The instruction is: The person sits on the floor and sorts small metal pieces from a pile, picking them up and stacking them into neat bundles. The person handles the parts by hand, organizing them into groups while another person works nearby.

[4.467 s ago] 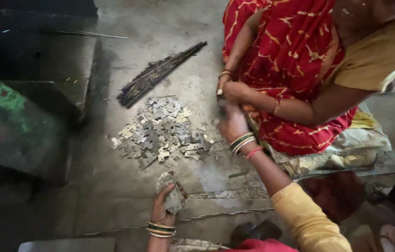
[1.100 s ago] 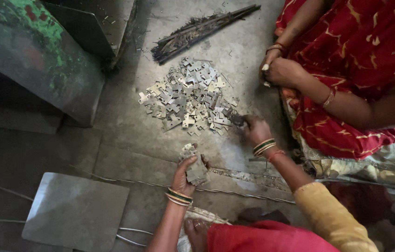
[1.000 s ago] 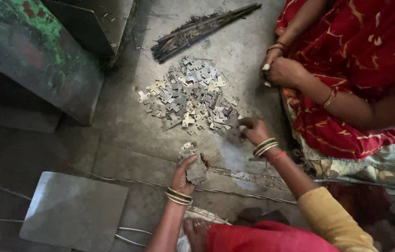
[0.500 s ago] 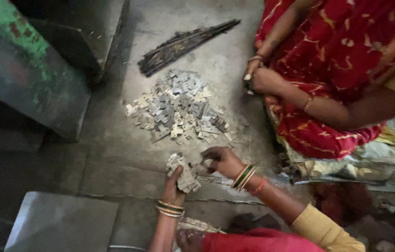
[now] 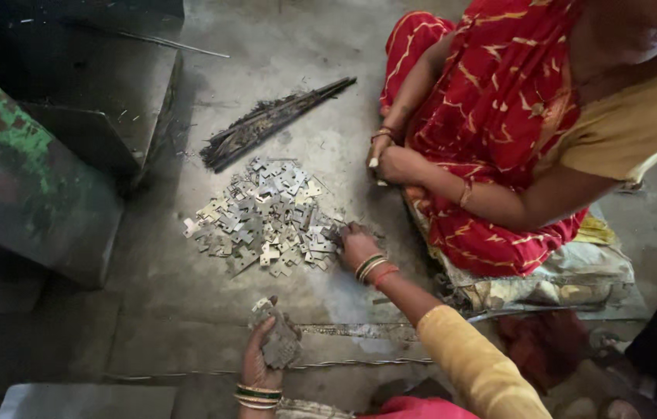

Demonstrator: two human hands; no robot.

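The right hand (image 5: 358, 247) reaches into the pile of small metal pieces (image 5: 266, 221) on the floor (image 5: 189, 287), fingers curled at its edge, though I cannot tell if they grip a piece. The left hand (image 5: 262, 358) holds a stack of pieces (image 5: 278, 341) tight, so this looks like gathering, and the next piece must go onto that stack. A black bundle of sticks (image 5: 274, 120) lies behind the pile, and another person in red (image 5: 515, 140) sits close beside it.

Silvery-grey metal pieces (image 5: 266, 221) on grey concrete floor (image 5: 297, 54); at two o'clock, red sari with yellow streaks (image 5: 499, 116); at nine o'clock, green-painted machine (image 5: 10, 147).
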